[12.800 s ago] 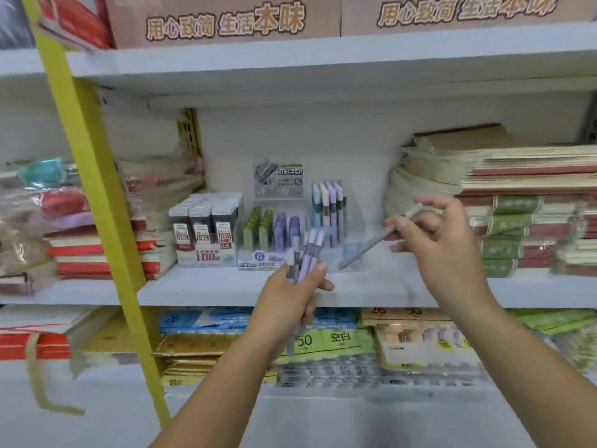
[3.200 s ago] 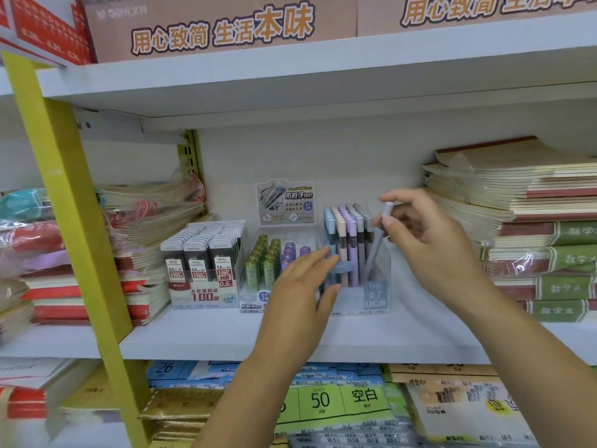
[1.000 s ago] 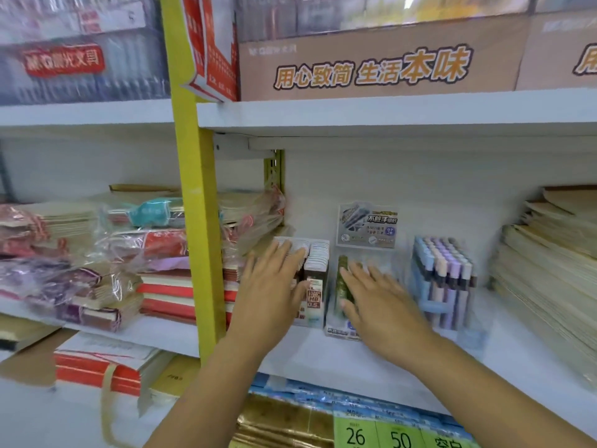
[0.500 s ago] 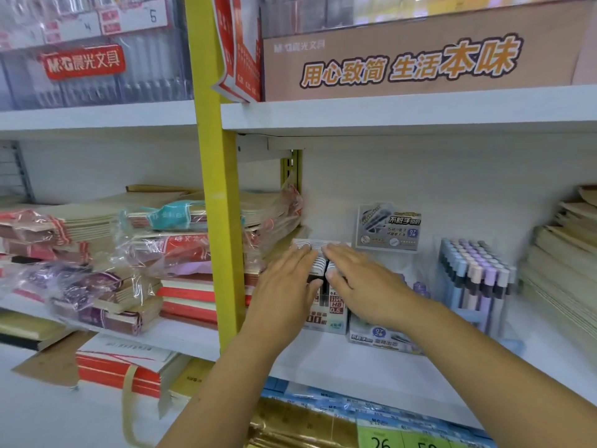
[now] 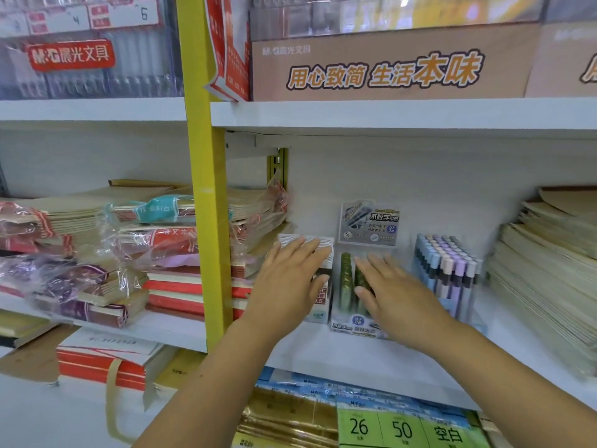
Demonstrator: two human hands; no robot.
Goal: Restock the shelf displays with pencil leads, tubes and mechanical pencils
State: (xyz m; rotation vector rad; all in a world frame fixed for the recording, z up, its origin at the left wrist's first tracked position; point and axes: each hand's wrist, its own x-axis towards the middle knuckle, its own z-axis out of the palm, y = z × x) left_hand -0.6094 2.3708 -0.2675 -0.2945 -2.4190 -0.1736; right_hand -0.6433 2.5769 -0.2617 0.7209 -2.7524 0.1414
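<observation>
Three displays stand in a row on the white shelf (image 5: 355, 357). My left hand (image 5: 292, 281) lies flat with straight fingers on the pencil lead box (image 5: 321, 297), covering most of its top. My right hand (image 5: 392, 291) rests flat, fingers spread, on the display of green lead tubes (image 5: 347, 282), whose printed card (image 5: 370, 223) stands up behind. To the right is the clear stand of mechanical pencils (image 5: 447, 266) in blue, purple and pink, untouched. Neither hand holds anything.
A yellow upright (image 5: 206, 195) stands just left of the lead box. Wrapped notebook bundles (image 5: 135, 240) fill the left bay. A tall notebook stack (image 5: 549, 273) sits at the right. Brown cartons (image 5: 387, 69) line the shelf above; price tags (image 5: 400, 428) hang below.
My right hand has slid right, off the lead box and back onto the green tube display. My left hand stays flat on the lead box. The view has shifted slightly.
</observation>
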